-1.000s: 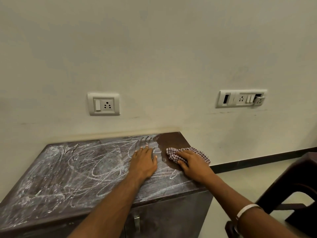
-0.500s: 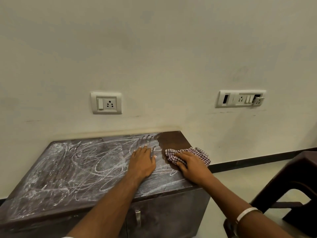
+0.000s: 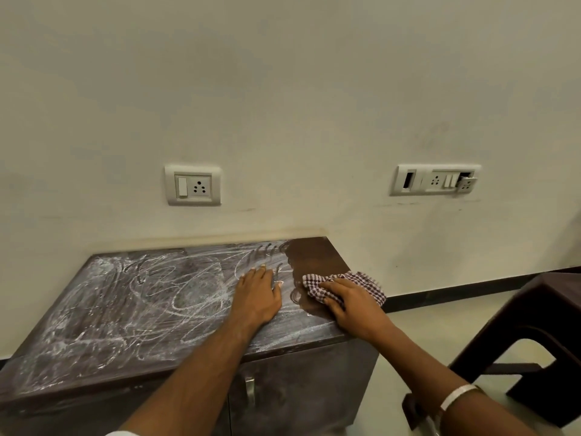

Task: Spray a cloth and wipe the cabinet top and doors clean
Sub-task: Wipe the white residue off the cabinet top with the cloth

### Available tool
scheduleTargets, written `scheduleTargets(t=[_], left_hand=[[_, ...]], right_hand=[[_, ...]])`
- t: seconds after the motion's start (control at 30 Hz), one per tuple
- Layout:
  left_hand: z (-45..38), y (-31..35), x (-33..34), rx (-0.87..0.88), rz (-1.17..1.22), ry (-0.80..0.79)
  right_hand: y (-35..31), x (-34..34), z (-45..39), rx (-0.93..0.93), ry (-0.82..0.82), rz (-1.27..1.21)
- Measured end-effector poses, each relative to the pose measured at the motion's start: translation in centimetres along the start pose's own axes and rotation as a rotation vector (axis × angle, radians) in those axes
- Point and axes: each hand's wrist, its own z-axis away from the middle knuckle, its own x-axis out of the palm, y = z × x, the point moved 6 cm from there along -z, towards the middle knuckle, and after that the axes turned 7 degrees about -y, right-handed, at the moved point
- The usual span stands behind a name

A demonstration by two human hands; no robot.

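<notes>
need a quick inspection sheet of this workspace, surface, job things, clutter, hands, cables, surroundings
surface: dark brown wooden cabinet top covered in white chalky scribbles; only the far right corner is wiped clean
job's things: red and white checked cloth on the top's right end; cabinet doors with a metal handle look dusty; no spray bottle seen
clutter: nothing seen on the top
hands: left hand flat on the top, fingers straight; right hand has its grip on the cloth
cables: nothing seen
surroundings: cream wall with a white socket plate and a longer switch panel with one module hanging loose; dark plastic chair on the right
</notes>
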Motion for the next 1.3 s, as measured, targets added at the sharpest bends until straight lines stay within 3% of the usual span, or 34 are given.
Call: scheduleTargets(t=[0.2,0.5,0.73,0.93,1.3], left_hand=[[0.0,0.3,0.0,-0.001,-0.002,0.003],[0.4,0.5,0.4,0.015,0.002,0.009],[0.2,0.5,0.2,0.024,0.003,0.017],[0.6,0.0,0.6,0.009,-0.007,0.014],[0.7,0.2,0.3,0.012,0.013,0.019]], right_hand=[[-1.9,1.8,2.5,-0.140,-0.050,-0.019],[1.4,-0.8,2.5,-0.020,0.045,0.000],[2.0,0.0,5.3,-0.073,-0.018,-0.010],[3.0,-1.3,4.4,0.053,0.026,-0.049],[1.7,0.2,5.6,-0.047,-0.039,-0.035]])
